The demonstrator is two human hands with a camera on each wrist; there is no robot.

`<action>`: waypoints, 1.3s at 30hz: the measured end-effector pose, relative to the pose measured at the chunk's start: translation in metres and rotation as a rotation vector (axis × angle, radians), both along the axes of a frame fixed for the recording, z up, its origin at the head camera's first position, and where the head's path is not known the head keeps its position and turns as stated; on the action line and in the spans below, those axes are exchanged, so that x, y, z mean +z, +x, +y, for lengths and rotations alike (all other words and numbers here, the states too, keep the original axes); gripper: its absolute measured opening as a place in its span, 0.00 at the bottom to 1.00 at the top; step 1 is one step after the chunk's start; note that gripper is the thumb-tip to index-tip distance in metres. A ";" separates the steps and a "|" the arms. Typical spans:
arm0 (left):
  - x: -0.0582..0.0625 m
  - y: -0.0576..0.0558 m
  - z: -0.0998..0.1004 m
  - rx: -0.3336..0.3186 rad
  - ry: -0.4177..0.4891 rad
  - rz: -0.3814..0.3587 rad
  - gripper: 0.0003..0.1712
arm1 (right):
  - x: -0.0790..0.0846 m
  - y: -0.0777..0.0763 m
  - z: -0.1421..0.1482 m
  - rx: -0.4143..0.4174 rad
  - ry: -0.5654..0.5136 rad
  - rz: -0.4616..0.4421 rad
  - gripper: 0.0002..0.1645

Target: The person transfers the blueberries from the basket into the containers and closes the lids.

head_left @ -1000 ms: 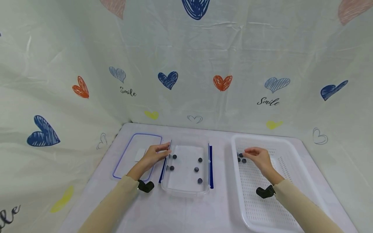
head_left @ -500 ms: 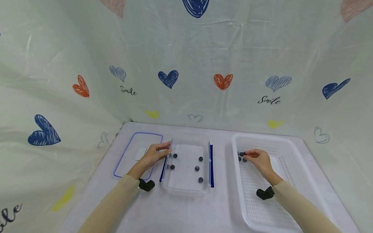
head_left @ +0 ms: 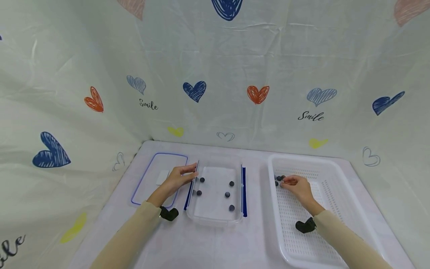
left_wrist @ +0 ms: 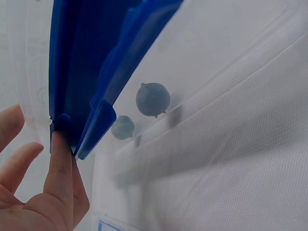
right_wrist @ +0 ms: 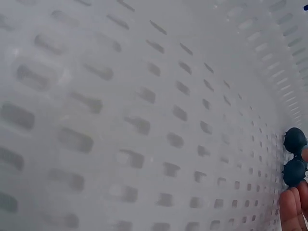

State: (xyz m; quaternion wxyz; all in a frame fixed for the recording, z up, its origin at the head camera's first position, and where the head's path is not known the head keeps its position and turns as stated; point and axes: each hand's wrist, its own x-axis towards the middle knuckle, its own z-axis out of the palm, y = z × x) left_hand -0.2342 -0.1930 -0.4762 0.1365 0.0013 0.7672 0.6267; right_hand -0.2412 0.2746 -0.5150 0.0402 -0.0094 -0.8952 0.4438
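Observation:
My left hand (head_left: 177,179) is at the left wall of a clear plastic box (head_left: 215,221). In the left wrist view its fingers (left_wrist: 58,168) touch the box's blue clip flap (left_wrist: 82,62), which hangs down. Several small dark blue balls lie in the box, one of them a ball (head_left: 227,194) on the right side. My right hand (head_left: 300,189) reaches into the white perforated basket (head_left: 289,239). There its thumb and finger pinch a nubbed ball (right_wrist: 294,172), partly hidden, beside another ball (right_wrist: 294,139) and more in the basket's left corner.
A clear lid (head_left: 142,188) with a blue rim lies left of the box. The box's other blue flap (head_left: 244,192) hangs open at its right side. A curtain (head_left: 228,67) printed with hearts hangs behind the table.
My right hand has lowered slightly, and its fingertips have come down onto a ball near the basket's left wall. My left hand stays at the box.

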 end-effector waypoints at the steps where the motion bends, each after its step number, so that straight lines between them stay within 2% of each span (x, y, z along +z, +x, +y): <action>1: 0.000 0.000 0.000 0.001 -0.005 0.000 0.33 | -0.001 0.000 0.000 -0.001 0.003 0.000 0.16; 20: -0.002 -0.001 -0.001 -0.005 -0.003 0.005 0.34 | -0.011 -0.002 0.004 0.037 0.041 0.042 0.13; 29: -0.002 -0.002 0.000 -0.014 0.010 0.017 0.33 | -0.004 0.001 0.003 0.018 0.067 0.015 0.12; 39: 0.001 0.002 -0.001 -0.017 0.010 0.026 0.32 | 0.002 0.001 -0.001 0.020 0.035 0.016 0.11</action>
